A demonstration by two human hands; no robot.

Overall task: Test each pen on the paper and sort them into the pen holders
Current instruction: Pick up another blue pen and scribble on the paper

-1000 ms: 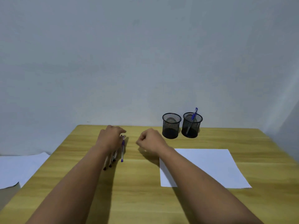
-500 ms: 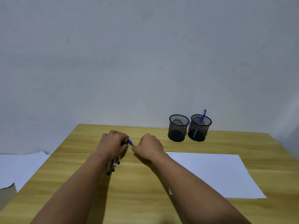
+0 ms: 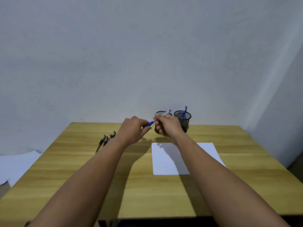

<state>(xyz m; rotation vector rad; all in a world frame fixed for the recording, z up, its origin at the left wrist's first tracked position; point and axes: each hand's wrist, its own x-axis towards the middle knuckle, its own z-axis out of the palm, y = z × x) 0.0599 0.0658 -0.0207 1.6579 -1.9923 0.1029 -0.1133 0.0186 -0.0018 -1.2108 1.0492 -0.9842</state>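
Observation:
A blue and clear pen (image 3: 161, 116) is held in the air between both hands, above the table's middle. My left hand (image 3: 133, 130) pinches its blue cap end. Around the clear barrel my right hand (image 3: 167, 125) is closed. Two black mesh pen holders stand at the back: the left holder (image 3: 159, 113) is mostly hidden behind my right hand, the right holder (image 3: 184, 117) has one blue pen (image 3: 184, 111) standing in it. A white paper sheet (image 3: 165, 158) lies under my right forearm. Several dark pens (image 3: 105, 140) lie in a row left of my left arm.
The wooden table (image 3: 82, 169) stands against a plain grey wall. White sheets (image 3: 14, 166) lie lower down, past the table's left edge. A dark gap (image 3: 293, 167) shows beyond the right edge.
Both hands lifted the blue pen off the table and moved right, toward the holders. The dark pens stayed on the table. The camera view shifted.

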